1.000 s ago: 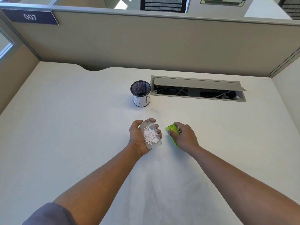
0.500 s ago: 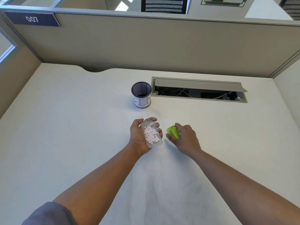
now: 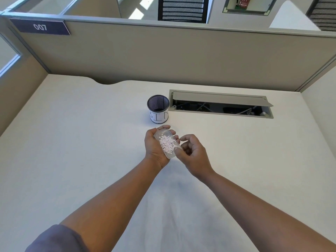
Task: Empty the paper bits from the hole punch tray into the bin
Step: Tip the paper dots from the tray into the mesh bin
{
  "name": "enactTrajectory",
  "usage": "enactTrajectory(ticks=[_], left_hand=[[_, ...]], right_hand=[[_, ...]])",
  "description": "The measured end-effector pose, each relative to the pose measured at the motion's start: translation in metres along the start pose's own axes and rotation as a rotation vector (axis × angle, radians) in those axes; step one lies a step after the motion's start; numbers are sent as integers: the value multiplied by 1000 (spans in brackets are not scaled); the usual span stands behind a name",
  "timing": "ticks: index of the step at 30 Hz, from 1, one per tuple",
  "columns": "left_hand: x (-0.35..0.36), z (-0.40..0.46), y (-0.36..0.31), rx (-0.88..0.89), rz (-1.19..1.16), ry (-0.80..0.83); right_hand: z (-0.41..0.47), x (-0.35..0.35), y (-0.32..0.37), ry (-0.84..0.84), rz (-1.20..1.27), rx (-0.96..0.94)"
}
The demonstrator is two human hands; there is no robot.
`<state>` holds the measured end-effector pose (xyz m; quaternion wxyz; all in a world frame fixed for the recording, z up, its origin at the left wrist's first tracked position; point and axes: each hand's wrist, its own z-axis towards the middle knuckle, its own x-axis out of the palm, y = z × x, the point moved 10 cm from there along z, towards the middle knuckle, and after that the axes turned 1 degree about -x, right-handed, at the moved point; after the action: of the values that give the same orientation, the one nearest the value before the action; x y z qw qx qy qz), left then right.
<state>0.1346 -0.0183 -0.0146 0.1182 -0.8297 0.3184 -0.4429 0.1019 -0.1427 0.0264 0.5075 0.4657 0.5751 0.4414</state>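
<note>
From the head view, the left hand [image 3: 156, 146] holds the clear tray [image 3: 168, 143] in its palm, fingers curled around it. White paper bits [image 3: 167, 144] lie inside the tray. The right hand [image 3: 193, 153] is half open, its thumb touching the near end of the tray. The bin [image 3: 158, 111] stands on the desk [image 3: 72, 142] just behind the hands.

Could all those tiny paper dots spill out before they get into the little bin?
Yes, possibly. The clear tray lies open-topped in the left hand, heaped with paper dots, so a tilt could scatter them on the desk. The bin has a narrow mouth, so pouring might miss. The right hand, reaching in, might bump the tray.
</note>
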Motion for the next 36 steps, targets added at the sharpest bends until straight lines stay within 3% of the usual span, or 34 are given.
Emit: enactTrajectory(ticks=[7, 17, 26, 33, 36], left_hand=[[6, 2, -12, 54, -63, 9], [-3, 10, -29, 76, 304, -79], [-6, 17, -43, 133, 360, -134], [-2, 26, -55, 155, 390, -137], [-1, 28, -78, 256, 471, -205]], right_hand=[[2, 7, -11, -44, 331, 243], [18, -24, -6, -248, 262, 195], [27, -7, 0, -83, 105, 124], [47, -8, 0, -37, 171, 129], [60, -14, 5, -57, 202, 125]])
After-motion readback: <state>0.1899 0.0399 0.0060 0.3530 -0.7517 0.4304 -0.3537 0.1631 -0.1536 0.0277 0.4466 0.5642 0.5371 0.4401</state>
